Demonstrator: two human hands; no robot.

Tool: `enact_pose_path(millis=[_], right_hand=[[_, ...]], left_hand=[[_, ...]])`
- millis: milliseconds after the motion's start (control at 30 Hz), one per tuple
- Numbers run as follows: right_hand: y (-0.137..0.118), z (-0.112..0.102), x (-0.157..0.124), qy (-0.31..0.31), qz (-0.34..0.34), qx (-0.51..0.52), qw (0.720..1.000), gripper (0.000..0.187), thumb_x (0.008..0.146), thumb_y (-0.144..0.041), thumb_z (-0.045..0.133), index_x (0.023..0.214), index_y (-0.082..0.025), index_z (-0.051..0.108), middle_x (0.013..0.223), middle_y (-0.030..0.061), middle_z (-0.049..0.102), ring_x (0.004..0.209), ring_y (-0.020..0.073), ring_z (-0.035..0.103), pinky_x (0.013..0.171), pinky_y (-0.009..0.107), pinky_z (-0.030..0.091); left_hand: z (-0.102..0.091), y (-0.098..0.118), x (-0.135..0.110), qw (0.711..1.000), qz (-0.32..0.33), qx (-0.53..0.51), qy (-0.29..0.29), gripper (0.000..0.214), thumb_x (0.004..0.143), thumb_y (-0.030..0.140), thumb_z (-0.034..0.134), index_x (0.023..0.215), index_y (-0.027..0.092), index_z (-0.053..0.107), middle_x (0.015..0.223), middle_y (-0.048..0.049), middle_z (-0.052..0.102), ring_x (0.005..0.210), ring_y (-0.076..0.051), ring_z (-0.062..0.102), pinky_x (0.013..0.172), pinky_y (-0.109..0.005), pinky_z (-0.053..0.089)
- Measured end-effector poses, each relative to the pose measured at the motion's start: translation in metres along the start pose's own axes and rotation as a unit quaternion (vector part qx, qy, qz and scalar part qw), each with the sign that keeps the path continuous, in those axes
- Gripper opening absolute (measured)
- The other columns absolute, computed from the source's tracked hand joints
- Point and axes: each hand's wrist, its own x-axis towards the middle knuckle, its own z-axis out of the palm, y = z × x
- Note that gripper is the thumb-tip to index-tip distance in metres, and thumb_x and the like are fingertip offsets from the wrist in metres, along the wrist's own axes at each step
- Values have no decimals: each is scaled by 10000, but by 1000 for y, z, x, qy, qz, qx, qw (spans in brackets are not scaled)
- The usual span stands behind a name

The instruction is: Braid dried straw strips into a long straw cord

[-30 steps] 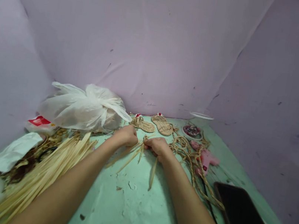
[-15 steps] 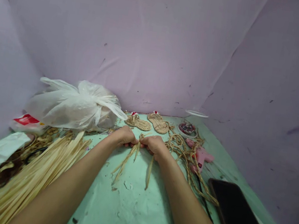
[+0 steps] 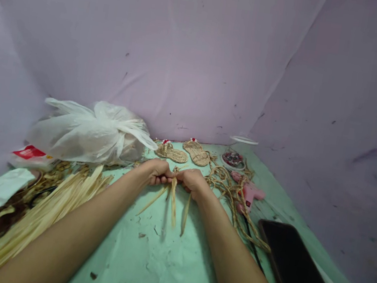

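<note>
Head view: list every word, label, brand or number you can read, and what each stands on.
Nothing here reads clearly.
Red label on the white packet, left: pale marks, too blurred to read.
Pink glue gun: small dark sticker, too small to read.
Straw strips held by the left hand and right hand: no writing.

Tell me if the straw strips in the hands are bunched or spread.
Bunched at the top, where left hand and right hand pinch the straw strips; loose ends fan apart below.

Head camera faces forward and down, near left hand (image 3: 157, 173) and right hand (image 3: 192, 182).
</note>
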Motion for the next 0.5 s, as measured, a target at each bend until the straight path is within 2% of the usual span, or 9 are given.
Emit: enact_pose_path(millis=[100,267,333,500], right_hand=[[0,0,0,-6,38,18,999,68,554,-98,554,494,-118,531,308,-86,268,319,36,197,316,198,132],[-1,-1,1,-9,71,43,996,114,555,-96,525,471,-144,465,302,-91,238,304,36,175,307,199,112],[-1,-2,0,-11,76,51,996,130,553,-92,524,462,-148,451,301,-90,237,303,34,176,305,196,110],[-2,-4,2,-25,90,65,993,107,555,-92,523,470,-132,472,298,-78,288,291,31,197,298,184,124]], left_hand=[[4,-5,-2,998,41,3,37,284,613,303,634,447,129,482,346,30,368,310,-33,238,346,-184,147],[8,-8,-12,979,118,63,152,299,489,302,724,472,137,475,331,46,378,317,-54,305,349,-202,207],[11,-9,-15,978,135,38,155,260,516,276,704,521,141,481,340,50,394,308,-55,319,344,-193,211],[19,-9,-20,987,112,-58,95,128,662,196,572,605,157,464,305,61,364,264,-56,309,323,-169,194]])
